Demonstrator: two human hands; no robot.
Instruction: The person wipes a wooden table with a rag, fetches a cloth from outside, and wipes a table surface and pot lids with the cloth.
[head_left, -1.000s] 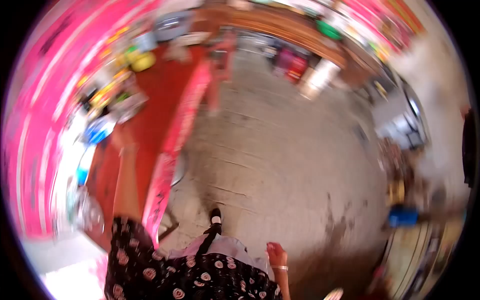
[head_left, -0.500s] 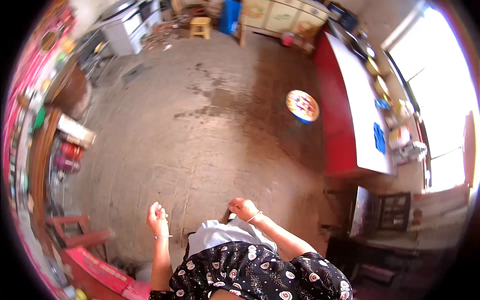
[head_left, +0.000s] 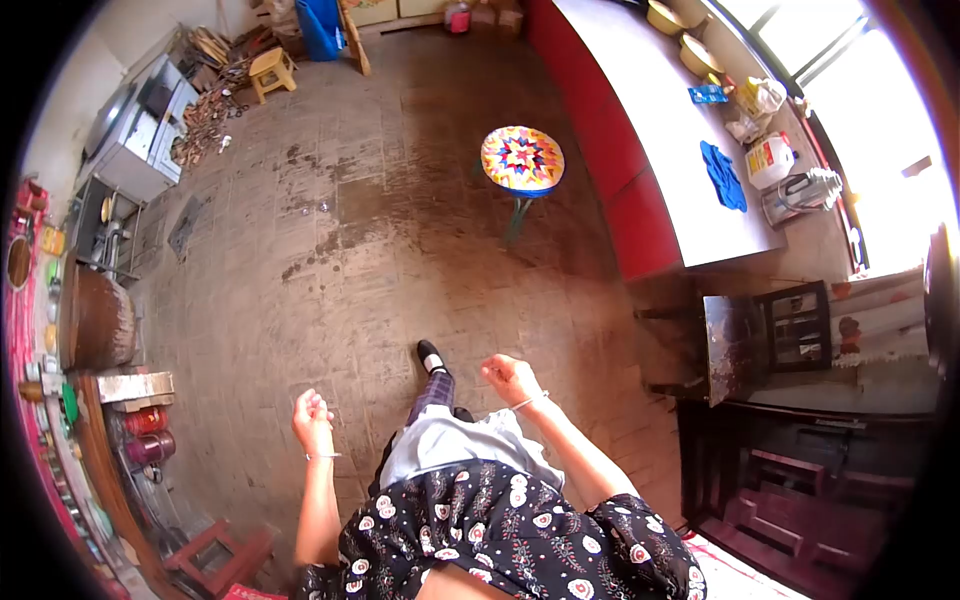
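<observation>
Paved floor (head_left: 400, 280) gives a broad free passage ahead of the left hand (head_left: 314, 424) and right hand (head_left: 513, 381), both in open air. Ahead and to the right, the round stool with a star-patterned seat (head_left: 523, 160) interrupts this passage; a narrower gap separates it from the red-fronted counter (head_left: 640, 90), which bounds the right side. A dark wooden chair (head_left: 733, 350) obstructs the near right. On the left, a wooden-edged table (head_left: 107, 445) limits sideways reach; farther ahead, a yellow wooden stool (head_left: 271, 73) stands near the far wall.
</observation>
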